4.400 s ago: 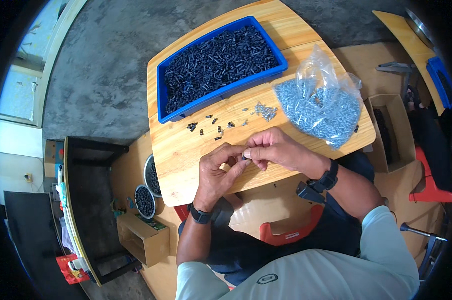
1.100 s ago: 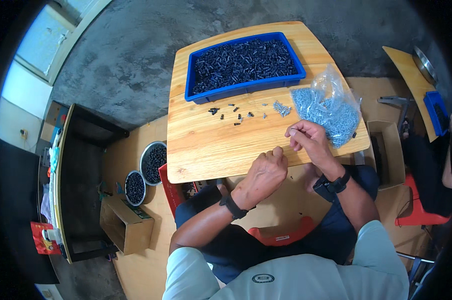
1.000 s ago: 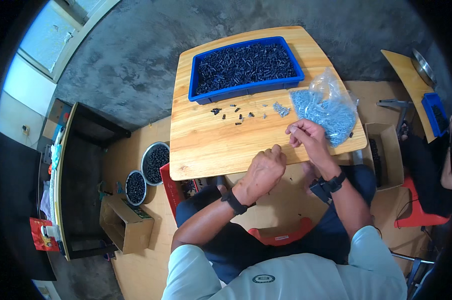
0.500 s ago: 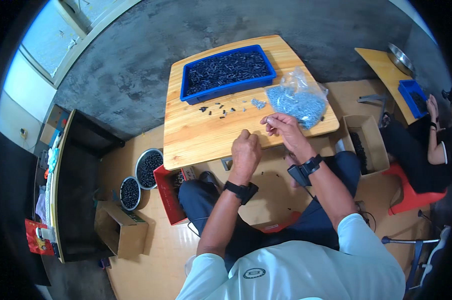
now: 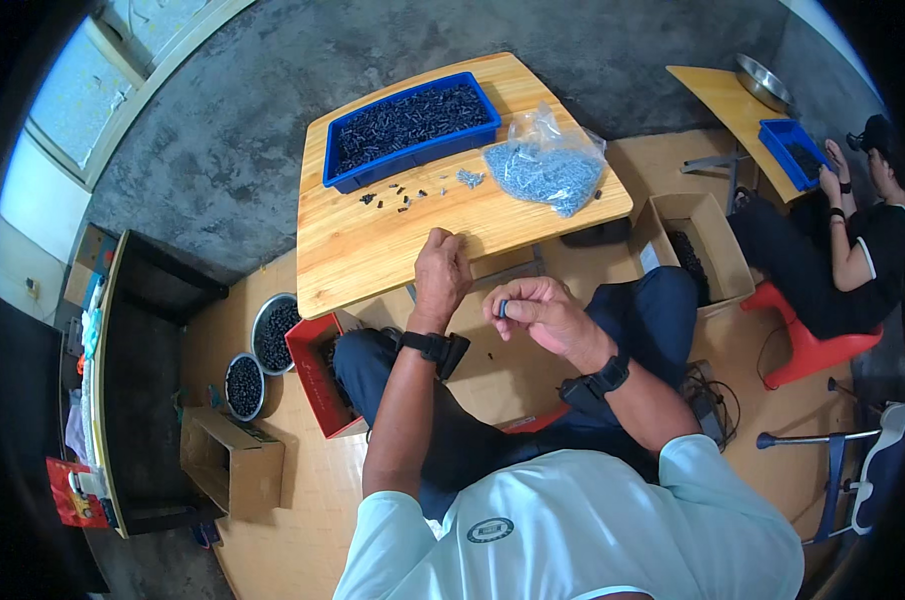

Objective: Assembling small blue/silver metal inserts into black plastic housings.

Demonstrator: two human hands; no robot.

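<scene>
My right hand (image 5: 541, 315) is off the near edge of the wooden table (image 5: 348, 245), its thumb and fingers pinching a small dark cylindrical piece (image 5: 502, 309). At the table's near edge, my left hand (image 5: 442, 280) is closed with its fingers curled; whatever they hold is hidden. On the table a blue tray (image 5: 423, 165) is heaped with short black pieces (image 5: 413, 125). To its right lies a clear plastic bag (image 5: 548, 175) of small grey-blue metal-looking pieces. Loose black pieces (image 5: 393, 197) and a little grey pile (image 5: 470, 178) lie between tray and hands.
A red box (image 5: 313, 375) and two metal bowls (image 5: 258, 335) of black pieces stand left of my legs. An open carton (image 5: 728, 280) is at my right. Beyond it, a person (image 5: 843, 260) sits on a red stool (image 5: 823, 330) by another blue tray (image 5: 773, 150).
My right hand has drawn back from the table edge toward me, and the dark piece in its fingers now shows. My left hand stays by the edge. The whole view has shifted.
</scene>
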